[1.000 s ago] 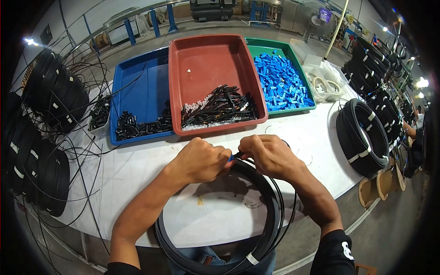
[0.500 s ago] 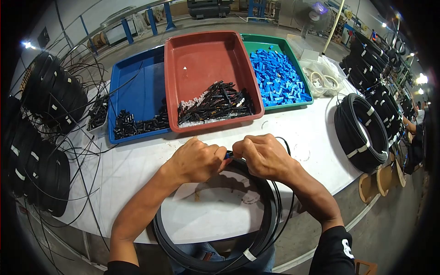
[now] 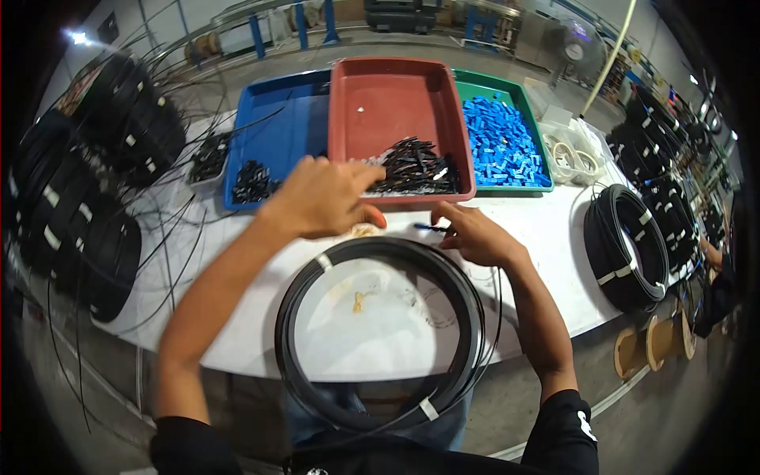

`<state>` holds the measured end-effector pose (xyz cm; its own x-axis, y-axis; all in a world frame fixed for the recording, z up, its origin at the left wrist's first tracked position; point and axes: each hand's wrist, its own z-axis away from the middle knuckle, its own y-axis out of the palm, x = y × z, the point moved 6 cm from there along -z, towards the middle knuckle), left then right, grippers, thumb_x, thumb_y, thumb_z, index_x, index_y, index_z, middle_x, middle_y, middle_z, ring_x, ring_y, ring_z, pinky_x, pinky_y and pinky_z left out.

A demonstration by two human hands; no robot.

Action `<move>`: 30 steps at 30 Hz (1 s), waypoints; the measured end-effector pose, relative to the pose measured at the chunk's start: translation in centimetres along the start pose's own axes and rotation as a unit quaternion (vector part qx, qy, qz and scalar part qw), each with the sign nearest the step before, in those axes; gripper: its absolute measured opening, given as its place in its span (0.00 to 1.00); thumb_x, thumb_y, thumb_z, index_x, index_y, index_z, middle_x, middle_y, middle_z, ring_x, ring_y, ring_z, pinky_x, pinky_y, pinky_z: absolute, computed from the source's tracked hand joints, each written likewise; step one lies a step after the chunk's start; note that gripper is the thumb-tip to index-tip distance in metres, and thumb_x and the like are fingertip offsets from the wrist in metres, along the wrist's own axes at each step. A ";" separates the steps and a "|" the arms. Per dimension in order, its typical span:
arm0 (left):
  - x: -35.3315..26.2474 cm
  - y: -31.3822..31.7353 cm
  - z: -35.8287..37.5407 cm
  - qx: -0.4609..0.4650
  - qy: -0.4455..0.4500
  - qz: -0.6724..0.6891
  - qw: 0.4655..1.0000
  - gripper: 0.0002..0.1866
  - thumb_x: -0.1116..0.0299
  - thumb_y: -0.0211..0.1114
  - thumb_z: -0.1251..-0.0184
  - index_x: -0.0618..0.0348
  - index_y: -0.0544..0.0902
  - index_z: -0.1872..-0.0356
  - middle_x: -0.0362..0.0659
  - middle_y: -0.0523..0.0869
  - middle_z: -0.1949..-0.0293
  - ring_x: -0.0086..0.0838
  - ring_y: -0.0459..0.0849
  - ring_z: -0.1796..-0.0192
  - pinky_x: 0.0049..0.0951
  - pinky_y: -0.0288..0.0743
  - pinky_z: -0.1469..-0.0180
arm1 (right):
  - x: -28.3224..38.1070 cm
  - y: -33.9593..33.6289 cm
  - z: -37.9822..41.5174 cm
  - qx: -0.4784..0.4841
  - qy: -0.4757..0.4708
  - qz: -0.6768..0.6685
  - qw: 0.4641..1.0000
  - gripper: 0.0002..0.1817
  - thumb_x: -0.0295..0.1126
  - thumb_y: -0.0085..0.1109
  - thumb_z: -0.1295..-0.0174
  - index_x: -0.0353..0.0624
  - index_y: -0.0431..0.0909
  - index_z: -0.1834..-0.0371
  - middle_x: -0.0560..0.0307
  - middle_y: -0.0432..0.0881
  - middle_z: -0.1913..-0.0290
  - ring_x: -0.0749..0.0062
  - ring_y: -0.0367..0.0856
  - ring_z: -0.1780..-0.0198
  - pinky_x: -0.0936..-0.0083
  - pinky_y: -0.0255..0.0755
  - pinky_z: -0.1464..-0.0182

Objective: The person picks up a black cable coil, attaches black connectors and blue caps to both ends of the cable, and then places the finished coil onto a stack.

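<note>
My left hand (image 3: 321, 198) is raised over the near edge of the red tray (image 3: 396, 87), fingers apart, with a reddish-orange patch at the thumb tip. Black parts (image 3: 412, 168) lie in that tray. My right hand (image 3: 477, 235) pinches a cable end with a blue connector (image 3: 428, 228) that points left. From this hand the black cable runs down to the cable coil (image 3: 288, 332), which lies in front of me, bound with white tape. Blue pieces (image 3: 507, 146) fill the green tray (image 3: 518, 95).
A blue tray (image 3: 269, 103) with black parts stands at the left. Large black coils (image 3: 71, 214) are stacked farther left. Another coil (image 3: 625, 245) lies on the table's right side (image 3: 554, 277), near a clear bin (image 3: 590, 150) with pale rings.
My left hand has left the connector and moved up and left towards the red tray, its fingers spreading. My right hand keeps the cable end, slightly farther right. The camera view has shifted.
</note>
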<state>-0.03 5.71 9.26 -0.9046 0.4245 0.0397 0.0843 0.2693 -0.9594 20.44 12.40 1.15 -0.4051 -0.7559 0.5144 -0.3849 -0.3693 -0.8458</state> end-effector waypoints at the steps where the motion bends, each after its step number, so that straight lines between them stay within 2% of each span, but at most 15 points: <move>1: 0.1 -2.5 0.8 0.041 -0.007 -0.009 0.999 0.31 0.39 0.65 0.38 0.49 0.80 0.42 0.44 0.89 0.57 0.46 0.88 0.58 0.45 0.78 0.61 | -0.9 0.3 0.0 0.024 0.012 -0.016 1.000 0.21 0.16 0.68 0.44 0.39 0.72 0.49 0.45 0.83 0.50 0.53 0.86 0.50 0.61 0.80 0.53; 5: -1.1 -11.4 8.3 0.102 0.065 -0.178 0.976 0.19 0.48 0.62 0.30 0.52 0.82 0.51 0.41 0.86 0.65 0.40 0.87 0.65 0.40 0.77 0.64 | -3.1 0.5 1.2 0.037 -0.024 -0.043 0.998 0.20 0.24 0.72 0.44 0.42 0.81 0.47 0.48 0.86 0.53 0.55 0.84 0.47 0.61 0.76 0.44; 7: -3.5 -16.4 13.2 0.101 0.096 -0.214 0.967 0.13 0.69 0.63 0.41 0.54 0.83 0.55 0.41 0.82 0.71 0.41 0.83 0.71 0.39 0.73 0.68 | -2.3 -0.4 2.9 0.043 0.002 -0.003 0.999 0.18 0.30 0.71 0.41 0.42 0.81 0.47 0.46 0.84 0.45 0.52 0.79 0.39 0.60 0.71 0.36; 9: -5.8 -20.9 18.6 0.103 0.037 -0.241 0.964 0.16 0.74 0.61 0.51 0.59 0.83 0.57 0.43 0.81 0.70 0.41 0.82 0.69 0.38 0.70 0.68 | -3.6 -0.6 4.7 0.000 0.043 0.045 0.998 0.19 0.28 0.70 0.41 0.43 0.81 0.46 0.41 0.71 0.29 0.44 0.70 0.29 0.61 0.64 0.28; 11: -9.4 -24.8 23.4 0.063 -0.029 -0.277 0.958 0.19 0.76 0.62 0.55 0.64 0.83 0.57 0.48 0.84 0.68 0.44 0.84 0.68 0.39 0.73 0.68 | -5.8 -0.7 5.9 -0.022 0.061 -0.005 0.998 0.19 0.24 0.67 0.40 0.43 0.80 0.45 0.38 0.67 0.26 0.45 0.67 0.25 0.62 0.62 0.26; 12: -10.9 -26.3 26.3 -0.004 -0.011 -0.264 0.965 0.16 0.76 0.60 0.49 0.66 0.83 0.56 0.51 0.84 0.67 0.42 0.83 0.69 0.36 0.74 0.67 | -7.2 -0.5 6.6 -0.034 0.046 -0.060 0.997 0.19 0.22 0.64 0.39 0.43 0.80 0.44 0.39 0.66 0.25 0.46 0.67 0.25 0.63 0.62 0.26; 14: -13.7 -27.8 33.2 -0.107 -0.187 -0.147 0.965 0.14 0.68 0.57 0.31 0.68 0.82 0.53 0.48 0.84 0.66 0.31 0.83 0.67 0.29 0.74 0.64 | -9.1 -0.7 7.5 -0.056 0.030 -0.053 0.997 0.19 0.21 0.62 0.39 0.42 0.80 0.43 0.38 0.66 0.25 0.44 0.69 0.27 0.62 0.63 0.27; 15: -14.1 -26.5 38.9 -0.249 -0.306 -0.061 0.917 0.17 0.59 0.56 0.26 0.65 0.83 0.57 0.45 0.83 0.68 0.29 0.82 0.69 0.28 0.73 0.65 | -8.9 -0.9 7.8 -0.053 0.021 -0.052 0.997 0.19 0.21 0.62 0.39 0.42 0.80 0.43 0.38 0.66 0.25 0.44 0.69 0.27 0.62 0.63 0.27; 18: -16.1 -19.9 47.1 -0.365 -0.387 0.243 0.811 0.20 0.51 0.56 0.24 0.61 0.80 0.64 0.45 0.81 0.71 0.26 0.80 0.74 0.25 0.71 0.69 | -7.9 -2.0 8.9 -0.145 0.045 0.104 0.983 0.16 0.24 0.64 0.38 0.42 0.81 0.46 0.37 0.70 0.28 0.42 0.68 0.27 0.58 0.64 0.29; 19: -16.7 -16.4 50.6 -0.371 -0.386 0.189 0.823 0.20 0.52 0.58 0.26 0.62 0.79 0.60 0.46 0.81 0.71 0.26 0.79 0.75 0.23 0.71 0.70 | -6.6 -2.4 9.4 -0.167 0.041 0.166 0.971 0.15 0.25 0.65 0.38 0.41 0.81 0.48 0.38 0.71 0.29 0.42 0.69 0.28 0.58 0.64 0.29; 21: -17.7 -8.6 49.8 -0.468 -0.392 0.432 0.664 0.16 0.66 0.60 0.37 0.64 0.75 0.52 0.49 0.82 0.71 0.27 0.79 0.74 0.22 0.71 0.70 | -1.0 -3.3 10.9 -0.215 0.003 0.196 0.957 0.16 0.26 0.68 0.41 0.40 0.80 0.50 0.39 0.75 0.32 0.41 0.74 0.33 0.57 0.67 0.31; 24: -18.3 1.1 47.3 -0.360 -0.449 0.594 0.561 0.30 0.66 0.61 0.44 0.64 0.70 0.38 0.51 0.86 0.56 0.29 0.83 0.57 0.27 0.73 0.54 | 14.1 0.7 14.1 -0.121 -0.067 -0.079 0.987 0.40 0.35 0.83 0.60 0.37 0.76 0.41 0.41 0.81 0.42 0.45 0.78 0.37 0.61 0.71 0.36; 25: -18.4 3.4 46.8 -0.331 -0.455 0.610 0.558 0.31 0.64 0.60 0.42 0.64 0.69 0.36 0.51 0.85 0.53 0.29 0.84 0.56 0.27 0.73 0.53 | 18.7 3.4 15.2 -0.068 -0.151 -0.045 0.985 0.50 0.43 0.86 0.69 0.37 0.73 0.38 0.42 0.80 0.42 0.44 0.78 0.39 0.60 0.72 0.38; 26: -18.2 5.5 46.4 -0.310 -0.458 0.619 0.558 0.33 0.61 0.59 0.40 0.65 0.67 0.34 0.53 0.84 0.52 0.32 0.86 0.56 0.27 0.74 0.54 | 22.7 6.3 15.6 0.037 -0.162 0.119 0.979 0.55 0.45 0.85 0.66 0.40 0.69 0.30 0.45 0.79 0.44 0.49 0.79 0.43 0.59 0.72 0.39; 30: -16.7 8.0 43.3 -0.275 -0.397 0.671 0.562 0.26 0.58 0.54 0.30 0.64 0.72 0.37 0.50 0.86 0.54 0.30 0.86 0.57 0.27 0.73 0.54 | 22.6 14.1 15.3 -0.045 -0.199 0.271 0.941 0.54 0.35 0.80 0.64 0.39 0.67 0.26 0.54 0.82 0.59 0.63 0.83 0.58 0.64 0.78 0.57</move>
<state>-2.35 -36.60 -11.19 0.2452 0.1032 -0.9640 0.8328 0.4865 0.2639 18.55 -18.20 -1.30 -0.2269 -0.9690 -0.0979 -0.2868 0.1625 -0.9441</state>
